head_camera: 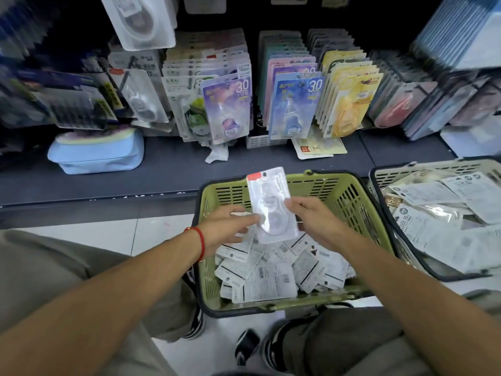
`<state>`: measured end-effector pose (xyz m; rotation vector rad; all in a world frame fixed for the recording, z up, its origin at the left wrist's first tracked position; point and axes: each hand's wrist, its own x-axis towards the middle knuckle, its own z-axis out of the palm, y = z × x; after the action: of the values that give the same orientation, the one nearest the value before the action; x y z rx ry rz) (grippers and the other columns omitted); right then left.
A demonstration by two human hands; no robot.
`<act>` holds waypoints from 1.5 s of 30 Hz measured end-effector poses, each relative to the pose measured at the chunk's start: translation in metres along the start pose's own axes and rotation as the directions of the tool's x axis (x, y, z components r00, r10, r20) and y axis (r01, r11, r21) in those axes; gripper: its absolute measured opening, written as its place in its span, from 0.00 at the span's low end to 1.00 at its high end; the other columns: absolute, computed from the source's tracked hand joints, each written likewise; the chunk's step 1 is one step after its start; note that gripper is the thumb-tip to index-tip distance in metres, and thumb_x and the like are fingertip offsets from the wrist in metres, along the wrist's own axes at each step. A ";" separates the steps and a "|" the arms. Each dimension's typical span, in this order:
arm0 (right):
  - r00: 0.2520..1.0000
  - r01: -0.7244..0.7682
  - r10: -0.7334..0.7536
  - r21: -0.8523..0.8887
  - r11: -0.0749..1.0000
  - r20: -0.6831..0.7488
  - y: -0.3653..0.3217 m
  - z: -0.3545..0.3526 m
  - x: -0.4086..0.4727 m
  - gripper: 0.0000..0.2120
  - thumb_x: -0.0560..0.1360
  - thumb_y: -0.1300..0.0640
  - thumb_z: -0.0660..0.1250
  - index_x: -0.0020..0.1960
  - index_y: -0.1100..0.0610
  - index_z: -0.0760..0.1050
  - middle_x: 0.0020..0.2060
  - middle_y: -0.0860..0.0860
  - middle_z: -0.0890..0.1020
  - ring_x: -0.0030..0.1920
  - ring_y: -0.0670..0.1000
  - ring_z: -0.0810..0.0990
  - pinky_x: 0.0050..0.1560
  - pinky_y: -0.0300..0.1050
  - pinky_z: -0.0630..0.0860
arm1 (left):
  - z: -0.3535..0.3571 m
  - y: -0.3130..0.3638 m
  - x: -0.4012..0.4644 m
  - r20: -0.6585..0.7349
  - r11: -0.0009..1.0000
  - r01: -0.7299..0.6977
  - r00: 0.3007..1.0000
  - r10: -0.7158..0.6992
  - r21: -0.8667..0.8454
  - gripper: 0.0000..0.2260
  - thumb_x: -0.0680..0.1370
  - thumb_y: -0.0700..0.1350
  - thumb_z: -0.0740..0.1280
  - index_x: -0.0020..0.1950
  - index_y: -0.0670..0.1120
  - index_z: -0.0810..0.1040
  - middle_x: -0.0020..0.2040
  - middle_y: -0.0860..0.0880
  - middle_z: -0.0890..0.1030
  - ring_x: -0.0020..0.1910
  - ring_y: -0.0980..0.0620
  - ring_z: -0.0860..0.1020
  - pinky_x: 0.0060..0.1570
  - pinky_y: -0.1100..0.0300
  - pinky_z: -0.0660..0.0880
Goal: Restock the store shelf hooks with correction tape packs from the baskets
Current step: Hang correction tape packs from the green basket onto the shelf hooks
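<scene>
Pouch (95, 154) on shelf (168, 169), cream basket (433, 169) beside

"30" on purple pack (227, 109) and blue pack (294, 107), "15" on basket pack (406, 223)

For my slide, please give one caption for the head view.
Both hands hold a clear correction tape pack above the green plastic basket.

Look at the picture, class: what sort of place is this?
Most likely a stationery aisle in a shop. Carded correction tape packs hang in rows above a shelf, and a green basket and a second basket full of loose packs stand on the tiled floor.
</scene>
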<state>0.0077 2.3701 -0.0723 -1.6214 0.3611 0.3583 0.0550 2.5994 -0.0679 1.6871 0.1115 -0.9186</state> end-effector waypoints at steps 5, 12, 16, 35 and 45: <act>0.991 0.106 -0.119 -0.173 0.979 -0.067 0.019 0.045 0.016 0.14 0.86 0.55 0.63 0.54 0.64 0.81 0.47 0.56 0.85 0.46 0.55 0.84 0.49 0.53 0.83 | -0.013 0.005 -0.003 -0.148 0.989 -0.112 0.984 0.097 -0.099 0.17 0.79 0.35 0.72 0.67 0.43 0.77 0.61 0.43 0.85 0.58 0.43 0.84 0.55 0.49 0.83; 0.950 0.272 0.090 -0.933 0.235 0.300 0.081 0.088 0.025 0.38 0.85 0.42 0.59 0.86 0.53 0.43 0.85 0.54 0.39 0.85 0.55 0.41 0.84 0.57 0.45 | -0.058 0.003 -0.006 -0.468 0.985 -0.175 0.870 0.153 -0.003 0.12 0.80 0.39 0.67 0.62 0.51 0.76 0.54 0.52 0.82 0.53 0.52 0.80 0.47 0.58 0.75; 0.977 0.185 0.059 -0.949 0.255 0.206 0.095 0.114 0.032 0.38 0.86 0.44 0.58 0.85 0.54 0.39 0.85 0.53 0.39 0.85 0.56 0.40 0.83 0.60 0.41 | -0.058 0.000 -0.009 -0.476 0.981 -0.192 0.865 0.158 -0.022 0.10 0.80 0.41 0.66 0.60 0.51 0.76 0.54 0.49 0.82 0.53 0.48 0.80 0.50 0.53 0.77; 0.910 0.221 -0.203 0.009 0.975 -0.362 -0.014 0.067 0.030 0.11 0.84 0.52 0.67 0.47 0.56 0.83 0.35 0.54 0.85 0.29 0.53 0.82 0.32 0.48 0.81 | -0.034 -0.010 -0.006 -0.145 0.968 -0.242 0.958 0.248 0.059 0.29 0.67 0.62 0.81 0.63 0.56 0.75 0.57 0.53 0.85 0.56 0.52 0.84 0.57 0.52 0.81; 0.934 0.328 0.066 -0.916 0.229 0.351 0.098 0.097 0.023 0.20 0.86 0.50 0.61 0.77 0.46 0.71 0.78 0.50 0.71 0.80 0.54 0.64 0.82 0.61 0.39 | -0.064 -0.009 -0.001 -0.423 0.969 -0.244 0.883 0.204 -0.043 0.19 0.79 0.49 0.74 0.65 0.48 0.71 0.55 0.55 0.79 0.50 0.59 0.77 0.42 0.63 0.71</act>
<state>-0.0159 2.4583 -0.1779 -2.7825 -0.4183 0.8194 0.0821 2.6579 -0.0715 1.7421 0.2364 -0.3637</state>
